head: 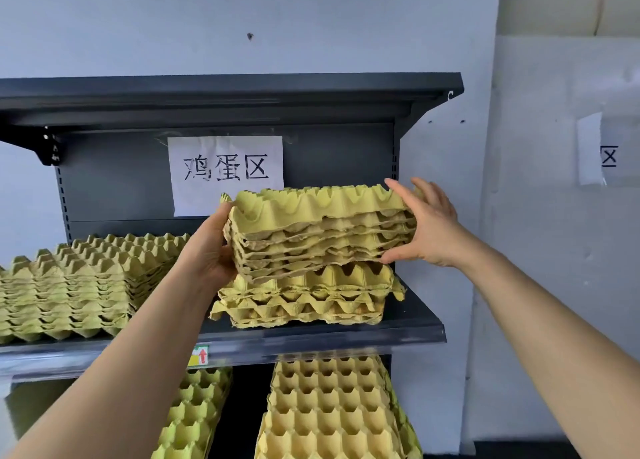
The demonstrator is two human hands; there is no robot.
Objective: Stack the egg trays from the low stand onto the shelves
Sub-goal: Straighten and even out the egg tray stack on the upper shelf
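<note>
Left hand (212, 247) clasps left edge of egg-tray bundle (322, 230), fingers mostly hidden. Right hand (429, 226) clamps right edge, fingers over top, thumb beneath. Bundle directly over shorter tray stack (311, 301) on middle shelf (415, 320); contact unclear.

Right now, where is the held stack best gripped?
By its two side edges, left hand from the left, right hand from the right, squeezing all layers together. The held stack is wide and made of loose nested trays, so a one-sided hold would likely let it sag or fan apart.
</note>
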